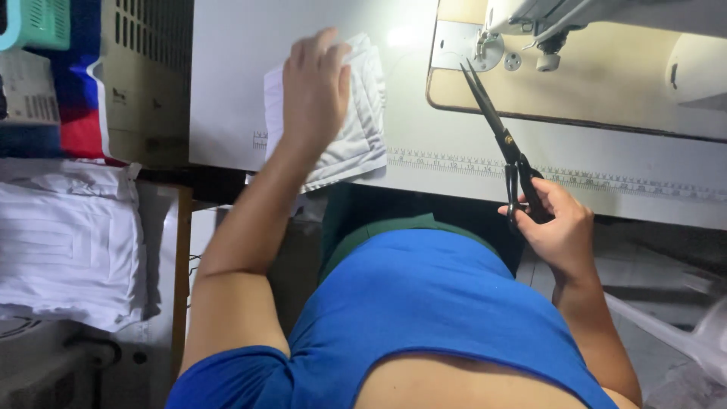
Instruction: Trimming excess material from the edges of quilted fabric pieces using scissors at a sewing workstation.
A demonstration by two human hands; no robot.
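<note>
My left hand [314, 87] lies flat, fingers spread, on a stack of white stitched fabric pieces [360, 129] at the front edge of the white sewing table [227, 91]. My right hand [556, 223] grips the handles of black scissors [496, 125]. The blades are closed and point up toward the needle area of the white sewing machine [545, 23]. The scissors touch no fabric.
A pile of folded white cloth [68, 242] rests on a low stand at my left. Behind it are a beige slotted crate [144, 76] and a teal basket [38, 23]. A printed ruler strip [606, 182] runs along the table edge. Clear plastic [681, 333] lies at the lower right.
</note>
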